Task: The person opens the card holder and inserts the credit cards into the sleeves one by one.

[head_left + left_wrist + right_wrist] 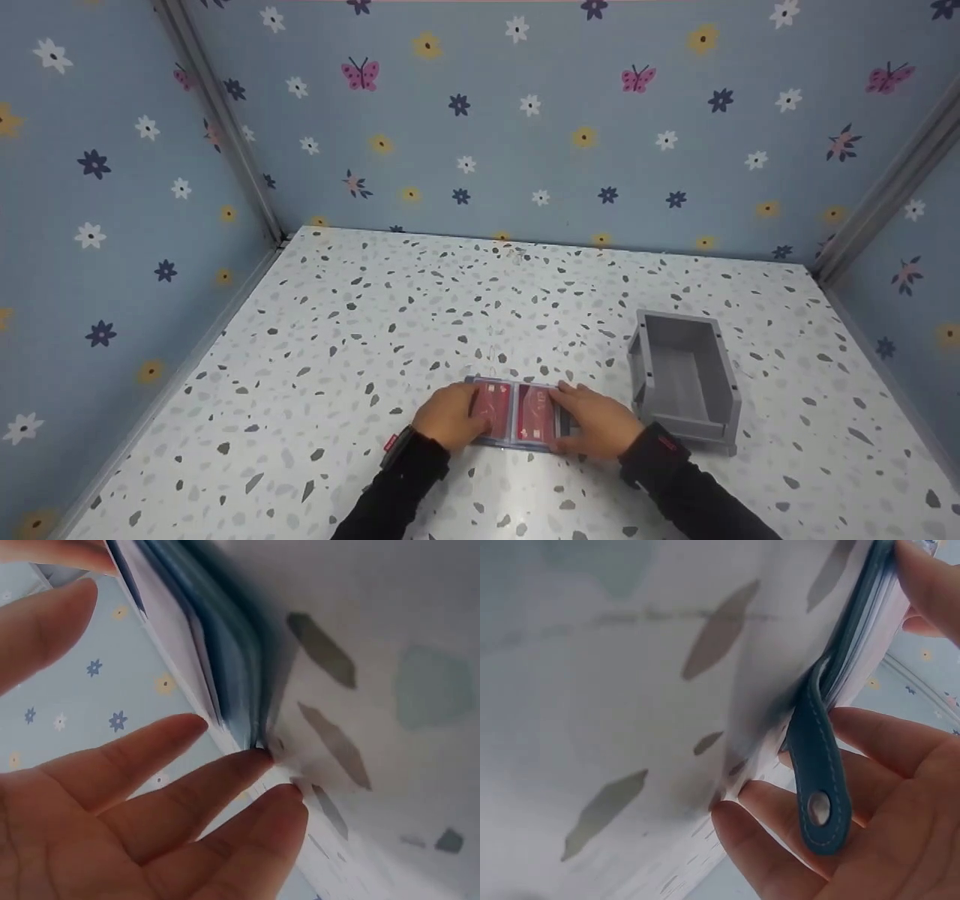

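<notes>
A blue card holder (514,445) lies spread open on the table, showing red cards (493,409) in its clear sleeves. My left hand (450,416) rests at its left side. In the left wrist view, its fairly straight fingertips meet the edge of the blue cover (236,667), with the thumb apart. At the opposite side, my right hand (600,424) holds the edge, thumb tip on the holder and the other fingers alongside. A blue strap (821,765) with a metal snap hangs over those fingers in the right wrist view.
Right of the hands, a grey open-topped bin (682,367) stands close to the right wrist. The speckled white table (337,337) is bounded by blue flowered panels (487,120) at the back and both sides.
</notes>
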### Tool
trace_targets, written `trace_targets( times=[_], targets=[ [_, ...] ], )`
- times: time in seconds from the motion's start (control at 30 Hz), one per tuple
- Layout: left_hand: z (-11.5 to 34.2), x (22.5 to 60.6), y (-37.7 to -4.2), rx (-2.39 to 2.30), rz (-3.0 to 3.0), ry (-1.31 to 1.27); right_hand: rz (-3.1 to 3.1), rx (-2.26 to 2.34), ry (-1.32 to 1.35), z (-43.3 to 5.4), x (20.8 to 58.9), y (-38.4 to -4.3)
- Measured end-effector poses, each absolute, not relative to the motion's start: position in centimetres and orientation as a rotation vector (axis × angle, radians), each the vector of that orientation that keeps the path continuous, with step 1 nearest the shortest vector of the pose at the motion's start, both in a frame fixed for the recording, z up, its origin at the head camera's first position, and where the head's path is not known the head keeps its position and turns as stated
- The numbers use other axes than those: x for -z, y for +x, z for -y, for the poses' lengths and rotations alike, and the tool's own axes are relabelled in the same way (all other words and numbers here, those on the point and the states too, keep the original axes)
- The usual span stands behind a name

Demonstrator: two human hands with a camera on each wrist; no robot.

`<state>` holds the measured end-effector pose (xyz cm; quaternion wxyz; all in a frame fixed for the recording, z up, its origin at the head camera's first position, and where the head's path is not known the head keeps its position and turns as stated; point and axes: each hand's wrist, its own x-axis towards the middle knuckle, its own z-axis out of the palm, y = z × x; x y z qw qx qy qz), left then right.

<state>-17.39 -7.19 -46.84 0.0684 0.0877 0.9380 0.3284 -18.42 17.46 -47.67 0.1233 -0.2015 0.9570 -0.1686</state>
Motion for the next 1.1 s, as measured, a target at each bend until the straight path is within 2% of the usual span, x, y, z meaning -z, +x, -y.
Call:
trace_targets(
  times=[0.37,0.77,1.1],
  targets=[
    [6.6,46.5,-17.0,-1.181,-2.801,0.257,-2.78,0.502,-0.584,-17.2,47.4,-18.3],
    [4.3,46.7,-16.3,-1.3,-2.848,0.569,-2.777,0.506,-0.65,-16.8,47.6,-18.6],
    [1.9,47.3,-16.6,-1.04,-2.92,0.661,-2.809,0.551,-0.802,-17.7,48.0,-18.8]
  ],
)
